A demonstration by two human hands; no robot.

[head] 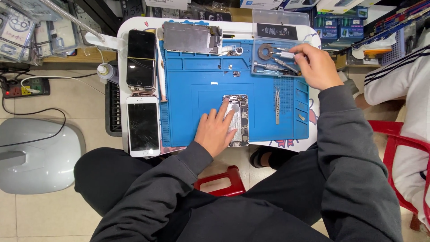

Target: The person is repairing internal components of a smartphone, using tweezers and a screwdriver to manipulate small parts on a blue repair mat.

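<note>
Nearest the camera, dark sleeves and dark trousers are seen, with a red stool (pixel 220 181) between the knees. Just beyond, the left hand (pixel 216 130) is laid flat, fingers spread, on an opened phone body (pixel 237 118) whose inner parts face up; the phone is pressed down rather than gripped, and it lies at the near middle of a blue work mat (pixel 197 85). To the left of the mat, on the white table (pixel 125 27), a white phone with a cracked dark screen (pixel 143 126) is placed, and a black phone (pixel 141 58) lies just beyond it. A pair of metal tweezers (pixel 277 105) rests on the right part of the mat. Farther off, the right hand (pixel 316 66) is reached into a clear tool tray (pixel 277 56) at the mat's far right corner, its fingers closed around a silver screwdriver (pixel 286 54); more metal drivers lie beside it in the tray. At the far edge, a metal phone backplate (pixel 191 38) lies flat. On the right, another person's white striped sleeve (pixel 394 76) is seen.
</note>
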